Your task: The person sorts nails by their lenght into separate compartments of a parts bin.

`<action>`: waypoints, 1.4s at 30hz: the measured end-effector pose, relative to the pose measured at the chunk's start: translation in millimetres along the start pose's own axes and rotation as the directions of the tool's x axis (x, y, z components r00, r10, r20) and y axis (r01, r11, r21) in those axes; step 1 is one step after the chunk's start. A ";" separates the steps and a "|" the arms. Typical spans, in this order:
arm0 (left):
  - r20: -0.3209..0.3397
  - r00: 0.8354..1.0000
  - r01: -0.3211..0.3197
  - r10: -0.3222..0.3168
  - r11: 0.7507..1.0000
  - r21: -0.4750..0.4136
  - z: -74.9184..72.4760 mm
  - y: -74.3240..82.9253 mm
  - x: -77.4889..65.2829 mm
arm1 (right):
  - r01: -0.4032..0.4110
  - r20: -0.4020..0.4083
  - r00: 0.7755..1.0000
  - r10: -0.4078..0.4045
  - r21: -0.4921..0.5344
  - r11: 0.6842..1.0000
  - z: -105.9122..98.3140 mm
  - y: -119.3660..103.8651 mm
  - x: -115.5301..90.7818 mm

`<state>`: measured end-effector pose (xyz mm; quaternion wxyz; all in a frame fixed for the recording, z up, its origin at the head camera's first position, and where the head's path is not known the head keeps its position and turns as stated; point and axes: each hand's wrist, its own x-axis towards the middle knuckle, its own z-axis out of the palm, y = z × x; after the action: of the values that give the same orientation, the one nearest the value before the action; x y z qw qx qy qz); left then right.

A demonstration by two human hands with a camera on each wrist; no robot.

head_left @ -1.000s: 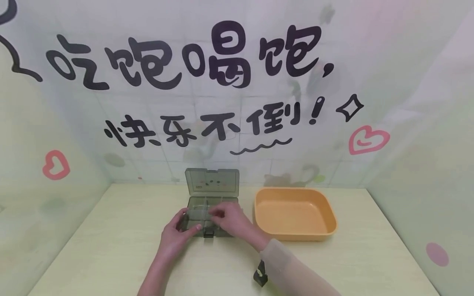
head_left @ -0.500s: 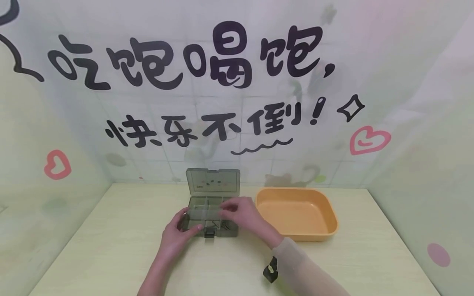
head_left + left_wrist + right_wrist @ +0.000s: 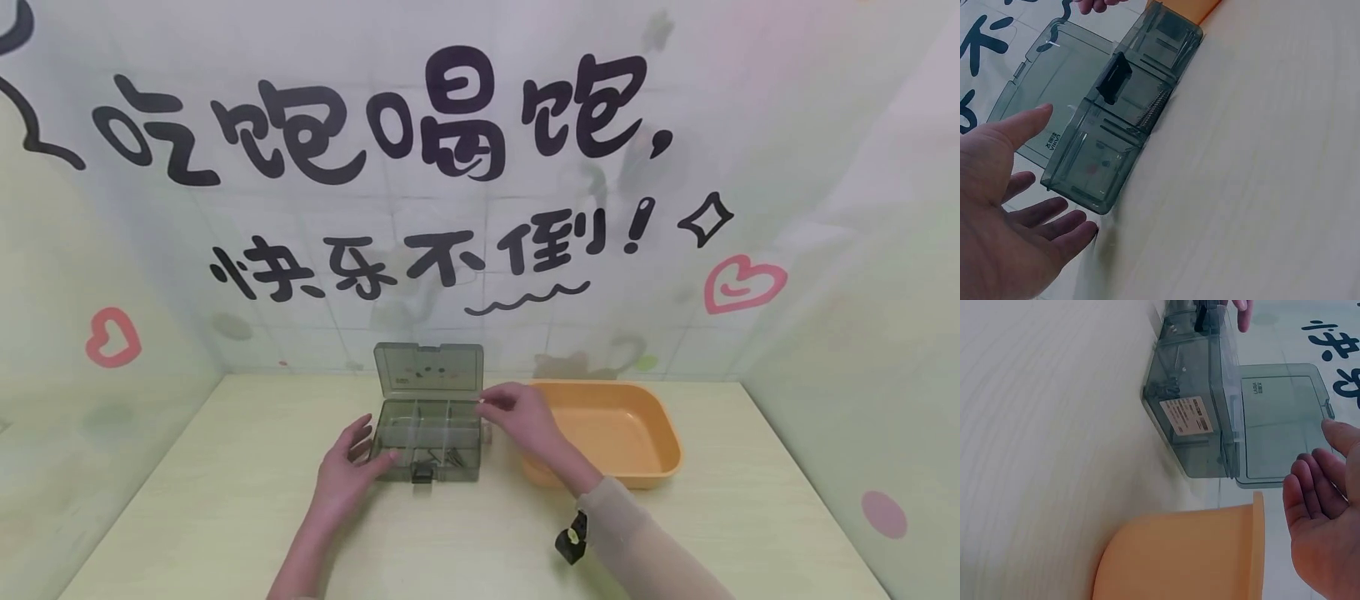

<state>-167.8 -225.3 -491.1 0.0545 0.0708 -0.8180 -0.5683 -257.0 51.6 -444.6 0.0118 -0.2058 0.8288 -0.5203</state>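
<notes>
A translucent grey-green divided box [image 3: 426, 442] stands on the table with its hinged lid [image 3: 430, 371] raised. Small metal screws [image 3: 454, 457] lie in its front compartments; the left wrist view shows their threads through the wall. My left hand [image 3: 347, 471] is at the box's left side, fingers spread and thumb over the front left corner, gripping nothing. On the other side, my right hand [image 3: 525, 417] hovers by the lid's lower right corner, loosely bent. In the right wrist view, a gap shows between thumb and fingers of the right hand [image 3: 1329, 500], with nothing held.
An orange tray [image 3: 600, 482] sits right of the box, partly behind my right forearm. A printed backdrop [image 3: 300, 217] rises along the table's back edge. A dark latch [image 3: 422, 473] is on the box's front, and a paper label [image 3: 1187, 416] on its right side.
My right hand has moved right and out from over the box's compartments, uncovering the screws. The left hand's fingers have loosened and drawn slightly away from the box. The box has stayed put.
</notes>
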 end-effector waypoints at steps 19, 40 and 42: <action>-0.004 0.999 -0.044 0.044 0.998 -0.035 -20.4 46.1 45.4 | 0.075 -0.139 0.988 -0.073 0.013 0.997 -1.9 -7.8 12.2; 0.099 0.993 -0.066 0.071 0.997 -0.049 -16.2 73.1 58.4 | 0.073 -0.009 0.997 -0.072 0.088 0.993 8.6 -19.9 10.7; 0.105 0.992 -0.063 0.069 0.996 -0.060 -16.6 73.4 56.5 | 0.077 -0.007 0.997 -0.077 0.081 0.994 8.4 -18.4 9.1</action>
<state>-224.5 -225.4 -416.1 0.0311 0.0116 -0.8052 -0.5920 -257.3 34.3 -430.8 -0.0014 -0.2360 0.7983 -0.5541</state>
